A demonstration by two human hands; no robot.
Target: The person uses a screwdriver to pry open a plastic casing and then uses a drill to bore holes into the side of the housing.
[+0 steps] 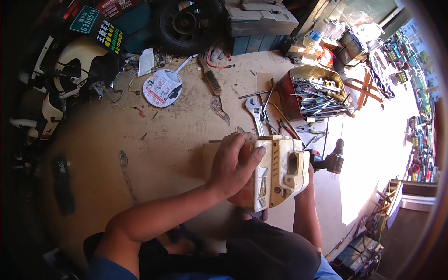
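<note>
A boxy cream plastic case (284, 179), with slots, a dark recess and an orange-red side, is held tilted above my lap. My left hand (235, 163) wraps over its left edge, thumb along the near top face. My right hand (305, 183) grips the right side from below, its fingers mostly hidden behind the case. Just right of it a dark cordless drill (333, 161) lies on the floor, bit pointing away. An adjustable wrench (255, 114) and red-handled pliers (287, 128) lie beyond the case.
A red metal box (290, 95) full of tools stands at back right. Farther left lie a wire brush (212, 83) and a round printed fan (162, 88). A wheel (184, 24) and a grey-lidded case (261, 21) line the back; a cream scooter part (79, 60) stands left.
</note>
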